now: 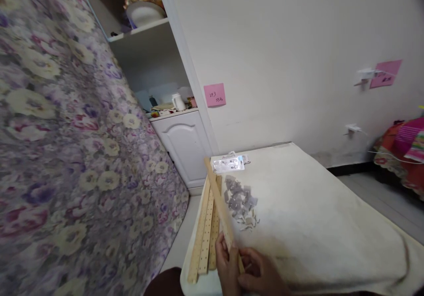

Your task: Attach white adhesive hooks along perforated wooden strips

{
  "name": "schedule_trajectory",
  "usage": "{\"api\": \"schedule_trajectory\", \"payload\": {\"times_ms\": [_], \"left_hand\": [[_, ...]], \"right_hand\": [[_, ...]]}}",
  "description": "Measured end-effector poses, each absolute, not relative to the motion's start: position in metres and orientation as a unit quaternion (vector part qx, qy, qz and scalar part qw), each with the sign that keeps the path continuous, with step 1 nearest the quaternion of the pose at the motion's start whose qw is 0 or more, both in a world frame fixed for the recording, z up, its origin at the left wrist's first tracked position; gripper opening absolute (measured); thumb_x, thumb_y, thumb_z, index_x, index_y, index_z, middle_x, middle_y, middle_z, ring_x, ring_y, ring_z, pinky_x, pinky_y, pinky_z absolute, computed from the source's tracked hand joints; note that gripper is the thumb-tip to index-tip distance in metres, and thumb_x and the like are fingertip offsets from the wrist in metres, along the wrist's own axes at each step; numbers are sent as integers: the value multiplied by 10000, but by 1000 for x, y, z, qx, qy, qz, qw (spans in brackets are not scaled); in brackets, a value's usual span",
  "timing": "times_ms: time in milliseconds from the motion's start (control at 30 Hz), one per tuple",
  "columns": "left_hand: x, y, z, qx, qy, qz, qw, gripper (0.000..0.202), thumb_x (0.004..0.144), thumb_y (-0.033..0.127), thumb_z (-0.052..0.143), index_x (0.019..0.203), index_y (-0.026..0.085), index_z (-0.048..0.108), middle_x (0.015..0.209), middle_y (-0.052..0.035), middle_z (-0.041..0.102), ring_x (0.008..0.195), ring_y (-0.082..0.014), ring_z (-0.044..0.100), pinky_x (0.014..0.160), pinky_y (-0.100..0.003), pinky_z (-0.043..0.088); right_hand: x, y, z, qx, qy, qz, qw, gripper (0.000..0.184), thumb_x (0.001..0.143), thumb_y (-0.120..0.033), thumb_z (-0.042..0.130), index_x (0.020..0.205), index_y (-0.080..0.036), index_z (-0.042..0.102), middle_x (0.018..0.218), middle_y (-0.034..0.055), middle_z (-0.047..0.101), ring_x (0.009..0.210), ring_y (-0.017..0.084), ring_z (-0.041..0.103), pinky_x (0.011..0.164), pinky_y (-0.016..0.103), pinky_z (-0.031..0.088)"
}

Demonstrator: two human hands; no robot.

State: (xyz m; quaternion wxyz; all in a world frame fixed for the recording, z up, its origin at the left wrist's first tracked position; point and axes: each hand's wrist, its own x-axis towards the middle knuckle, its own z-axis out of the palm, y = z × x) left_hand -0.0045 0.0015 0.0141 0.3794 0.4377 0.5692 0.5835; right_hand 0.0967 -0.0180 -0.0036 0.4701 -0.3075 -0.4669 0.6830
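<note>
A long, narrow wooden strip (219, 202) slants from the near edge of the table up toward the wall. My left hand (227, 263) is closed around its near part, thumb on top. Close against the strip's near end is my right hand (260, 269), its fingers curled and pinched together; whatever sits between them is too small to make out. Several wooden strips with rows of small holes (206, 238) lie side by side to the left, partly under the held one. Right of it is a pile of small clear plastic bags (240, 196), with small pale pieces (250, 220) at its near side.
Clear plastic packaging (228, 164) lies at the table's far left corner. A pale cloth covers the table (308, 207). Floral curtain (99, 163) hangs on the left, beside a white cabinet (183, 141). Behind stands the wall (281, 66), with chargers plugged in at right.
</note>
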Motion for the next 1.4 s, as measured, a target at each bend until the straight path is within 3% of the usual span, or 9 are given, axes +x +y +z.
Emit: {"api": "schedule_trajectory", "payload": {"times_ms": [133, 300, 400, 533, 633, 733, 967, 1200, 1400], "left_hand": [[11, -8, 22, 416, 532, 613, 410, 638, 785, 559, 522, 1281, 178, 394, 1155, -112, 588, 1072, -256, 577, 855, -326, 485], [14, -11, 42, 420, 518, 601, 439, 658, 801, 573, 512, 1329, 203, 379, 1213, -96, 560, 1147, -250, 526, 877, -315, 474], [13, -8, 49, 377, 519, 607, 469, 553, 810, 531, 542, 1267, 228, 467, 1205, -65, 577, 1162, -226, 511, 883, -286, 458], [20, -9, 41, 355, 460, 597, 553, 388, 756, 432, 666, 1059, 202, 586, 930, -16, 662, 841, -149, 606, 715, -223, 459], [37, -17, 23, 304, 420, 576, 632, 350, 672, 399, 755, 894, 171, 608, 658, 26, 626, 577, -96, 547, 560, -201, 402], [56, -28, 6, 231, 405, 540, 701, 375, 630, 455, 773, 724, 157, 566, 609, -6, 635, 557, -118, 575, 539, -215, 389], [77, -34, 0, 186, 395, 435, 788, 412, 698, 493, 710, 843, 130, 581, 741, -60, 684, 617, -142, 631, 574, -227, 414], [91, -26, 3, 182, 423, 395, 795, 323, 807, 443, 582, 822, 122, 556, 685, -67, 672, 546, -133, 612, 514, -220, 388], [86, -26, 4, 240, 432, 332, 803, 375, 791, 477, 542, 892, 116, 555, 712, -91, 679, 572, -148, 635, 532, -218, 407]], "right_hand": [[110, -20, 8, -236, -474, 682, 505, 456, 605, -341, 768, 1013, -183, 639, 830, 35, 667, 728, 184, 617, 764, 346, 470], [130, -27, 11, -253, -494, 674, 487, 428, 627, -403, 733, 973, -166, 648, 709, 9, 618, 600, 139, 540, 578, 260, 448], [158, -36, 12, -279, -515, 663, 466, 439, 634, -453, 710, 955, -157, 666, 758, 21, 621, 696, 169, 558, 631, 266, 445], [215, -49, 11, -351, -593, 601, 406, 395, 729, -503, 615, 946, -181, 690, 844, 43, 634, 778, 204, 561, 674, 285, 447], [260, -56, 8, -453, -586, 543, 396, 433, 801, -543, 509, 1024, -210, 672, 863, 54, 638, 750, 200, 562, 641, 286, 454], [298, -61, 5, -540, -542, 503, 402, 459, 818, -567, 471, 1069, -224, 644, 758, 28, 619, 621, 163, 528, 576, 268, 443], [356, -69, -3, -596, -482, 495, 410, 467, 764, -611, 523, 930, -200, 670, 593, -6, 533, 539, 138, 473, 506, 242, 394], [388, -64, -15, -630, -485, 471, 382, 504, 750, -623, 520, 970, -205, 694, 548, 9, 546, 524, 165, 509, 524, 280, 429], [397, -52, -24, -653, -512, 414, 374, 445, 776, -554, 522, 1045, -231, 669, 635, 23, 633, 595, 203, 591, 529, 288, 482]]}}
